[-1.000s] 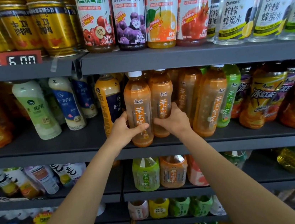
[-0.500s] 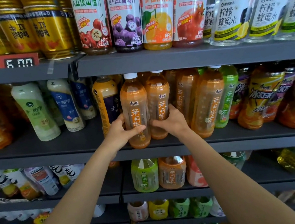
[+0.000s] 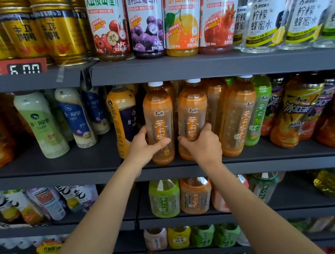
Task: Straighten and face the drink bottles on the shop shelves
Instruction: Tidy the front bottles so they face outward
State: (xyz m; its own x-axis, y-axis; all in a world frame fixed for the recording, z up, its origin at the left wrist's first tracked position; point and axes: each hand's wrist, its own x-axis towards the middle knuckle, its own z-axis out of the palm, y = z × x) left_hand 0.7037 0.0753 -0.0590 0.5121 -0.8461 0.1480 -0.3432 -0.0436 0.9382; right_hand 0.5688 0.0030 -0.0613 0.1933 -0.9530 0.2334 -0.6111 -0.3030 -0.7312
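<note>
Two orange tea bottles stand side by side at the near edge of the middle shelf [image 3: 271, 156], each a clear plastic bottle of amber-brown drink with a white cap and an orange label that carries white characters running downward. The left tea bottle [image 3: 158, 115] stands upright with its label square to the front; the left hand [image 3: 144, 148] grips its lower half, thumb across the front of the label and fingers curled behind the left side. The right tea bottle [image 3: 192, 111] stands just beside it, nearly touching, its label also to the front — the right hand [image 3: 203, 145] wraps its lower part, thumb on the front, fingers round the right side. To the right stands a third orange bottle [image 3: 238, 116] of the same kind, tilted a little, then a green-label bottle [image 3: 262, 108] just beside it. To the left is a dark blue and orange bottle [image 3: 124, 119], close to the left hand, and farther left pale milk-tea bottles [image 3: 42, 125] lean back on the shelf. On the upper shelf above stand tall juice bottles [image 3: 145, 19] with fruit pictures, gold cans [image 3: 24, 30] at the left and clear lemon-honey water bottles [image 3: 261, 20] at the right.
</note>
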